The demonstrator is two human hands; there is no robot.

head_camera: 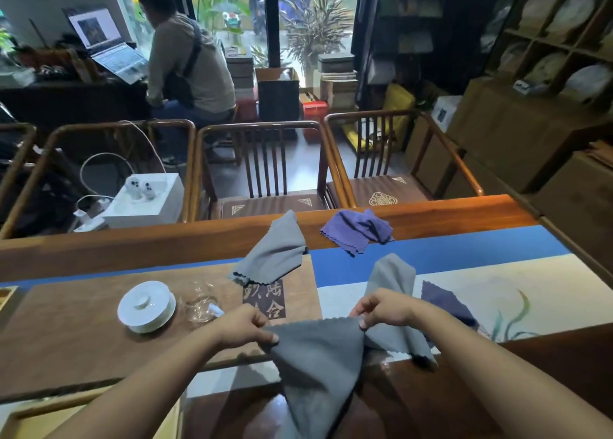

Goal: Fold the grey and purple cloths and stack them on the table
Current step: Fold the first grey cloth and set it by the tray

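A grey cloth [315, 362] hangs in the air over the table's near edge, held by its top edge. My left hand [243, 326] pinches its left corner and my right hand [384, 307] pinches its right corner. Another grey cloth [396, 292] lies crumpled just behind my right hand and trails down past it. A third grey cloth [277, 249] lies rumpled further back in the middle. A purple cloth [360, 229] is bunched near the far edge. A darker purple cloth [446, 301] lies flat to the right, partly hidden by my right forearm.
A white lidded cup [146, 306] and a clear glass pitcher [200, 301] stand on the brown mat [83, 322] at the left. A blue and cream runner [497, 273] covers the table's right part. Wooden chairs [265, 166] stand beyond the far edge. A person sits at a laptop further back.
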